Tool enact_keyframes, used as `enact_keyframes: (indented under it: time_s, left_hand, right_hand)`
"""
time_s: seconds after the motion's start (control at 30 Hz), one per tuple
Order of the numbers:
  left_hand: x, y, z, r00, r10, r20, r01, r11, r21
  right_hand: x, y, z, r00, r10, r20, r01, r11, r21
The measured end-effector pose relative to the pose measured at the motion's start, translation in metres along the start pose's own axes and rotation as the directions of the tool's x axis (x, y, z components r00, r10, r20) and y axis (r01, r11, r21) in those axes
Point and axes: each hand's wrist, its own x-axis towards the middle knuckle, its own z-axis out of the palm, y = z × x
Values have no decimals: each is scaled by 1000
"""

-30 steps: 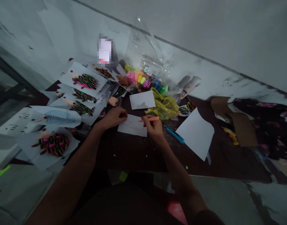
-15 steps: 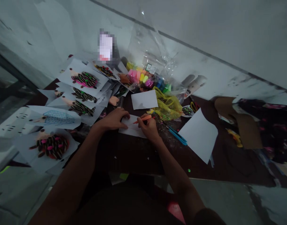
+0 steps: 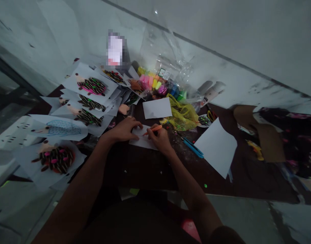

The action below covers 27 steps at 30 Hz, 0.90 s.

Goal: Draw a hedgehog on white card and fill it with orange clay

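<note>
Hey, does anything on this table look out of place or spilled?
Yes: a small bright green crumb lies alone on the dark table near its front edge, well away from the colourful pots at the back, so it looks dropped.

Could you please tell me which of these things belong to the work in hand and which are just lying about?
In use:
- left hand, flat on the white paper
- right hand, gripping an orange pen

Lying about:
- hedgehog pictures
- bright clay blocks
- yellow plastic bag
- blank white sheet
</note>
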Motion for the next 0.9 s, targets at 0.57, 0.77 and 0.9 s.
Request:
enact_keyframes:
  time_s: [0.57, 0.77, 0.9]
  left_hand:
    - [-1, 4, -3, 999, -14, 40, 12, 999, 33]
    - [0, 5, -3, 999, -14, 49, 13, 1000, 26]
    - [0, 4, -3, 999, -18, 51, 17, 1000, 20]
  right_hand:
    - [6, 9, -1, 999, 0, -45, 1, 1000, 20]
    - [7, 9, -2, 997, 18, -79, -19, 1000, -12]
    - [7, 10, -2, 995, -1, -95, 0, 1000, -11]
